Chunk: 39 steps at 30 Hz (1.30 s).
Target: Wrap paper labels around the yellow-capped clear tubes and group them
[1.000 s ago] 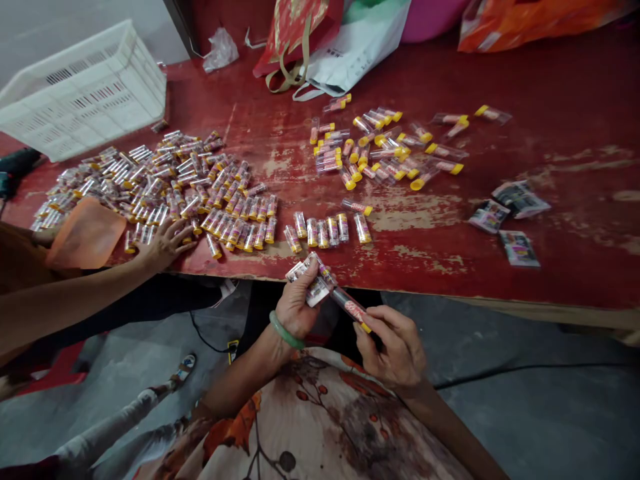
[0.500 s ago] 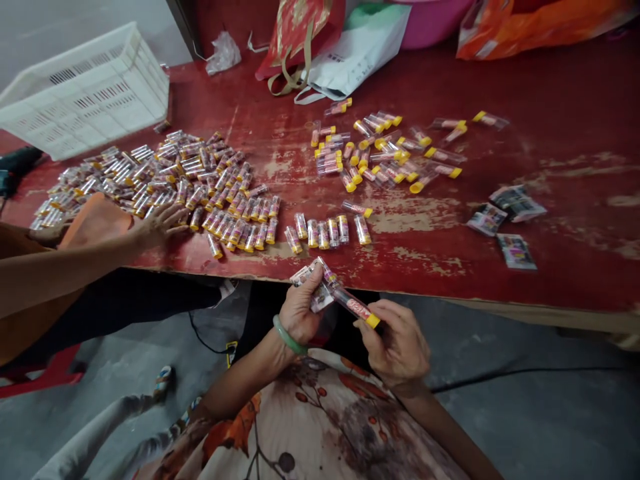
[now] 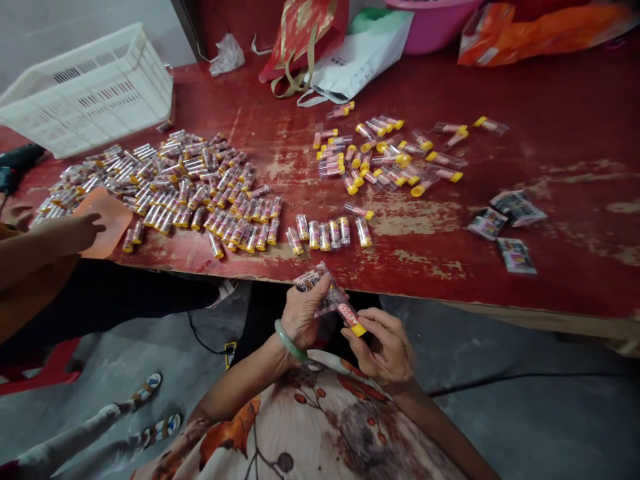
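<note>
Just off the table's front edge, my left hand (image 3: 303,311) is closed on printed packets (image 3: 307,280), its thumb pressed on top. A green bangle rings that wrist. My right hand (image 3: 384,348) pinches a clear plastic tube (image 3: 349,315) by its yellow-capped end. The tube has a red and white label, and its far end meets the packets at my left fingers; whether it touches them I cannot tell. On the table ahead stands a short row of filled tubes (image 3: 324,235) with yellow bottoms. A single yellow-capped tube (image 3: 359,211) lies behind them.
A large heap of filled tubes (image 3: 200,180) covers the left. Loose yellow-capped tubes (image 3: 385,157) are scattered farther back. Several packets (image 3: 516,256) lie right. A co-worker's hand (image 3: 75,233) is over an orange sheet (image 3: 107,217). A white crate (image 3: 95,100) and bags (image 3: 360,60) stand behind.
My right hand has moved left with the tube, closer to my left hand. The co-worker's hand has drawn back left from the heap to the orange sheet.
</note>
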Each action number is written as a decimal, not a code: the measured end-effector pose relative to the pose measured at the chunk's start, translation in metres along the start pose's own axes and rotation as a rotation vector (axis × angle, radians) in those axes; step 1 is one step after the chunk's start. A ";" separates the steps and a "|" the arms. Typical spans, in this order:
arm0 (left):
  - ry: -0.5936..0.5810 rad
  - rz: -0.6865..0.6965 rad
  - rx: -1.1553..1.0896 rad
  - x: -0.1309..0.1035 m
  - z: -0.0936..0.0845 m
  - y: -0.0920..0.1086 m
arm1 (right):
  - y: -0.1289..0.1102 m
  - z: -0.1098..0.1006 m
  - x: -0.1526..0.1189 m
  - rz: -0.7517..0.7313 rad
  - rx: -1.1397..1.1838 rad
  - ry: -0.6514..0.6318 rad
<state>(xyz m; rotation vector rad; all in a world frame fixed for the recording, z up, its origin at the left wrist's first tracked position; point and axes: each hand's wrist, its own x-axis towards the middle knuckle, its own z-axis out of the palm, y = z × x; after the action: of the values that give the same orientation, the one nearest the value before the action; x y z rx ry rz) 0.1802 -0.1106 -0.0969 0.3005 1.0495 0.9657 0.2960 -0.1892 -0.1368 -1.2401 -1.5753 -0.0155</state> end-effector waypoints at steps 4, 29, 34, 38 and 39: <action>-0.009 0.017 -0.002 -0.003 -0.003 -0.002 | -0.002 0.006 0.002 0.017 0.038 0.044; -0.244 -0.115 0.130 -0.013 -0.008 0.011 | -0.001 -0.004 0.025 0.124 0.155 -0.024; -0.265 -0.136 0.156 -0.021 -0.006 0.009 | -0.016 -0.003 0.026 0.136 0.091 0.093; -0.269 -0.159 0.161 -0.026 -0.006 0.006 | -0.022 -0.004 0.025 0.129 0.014 0.137; -0.263 -0.169 0.162 -0.028 -0.006 0.005 | -0.023 -0.004 0.024 0.117 -0.007 0.148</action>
<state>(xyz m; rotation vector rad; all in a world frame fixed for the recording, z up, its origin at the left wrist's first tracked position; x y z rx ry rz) 0.1679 -0.1307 -0.0802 0.4521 0.8969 0.6703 0.2862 -0.1859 -0.1053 -1.3047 -1.3748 -0.0376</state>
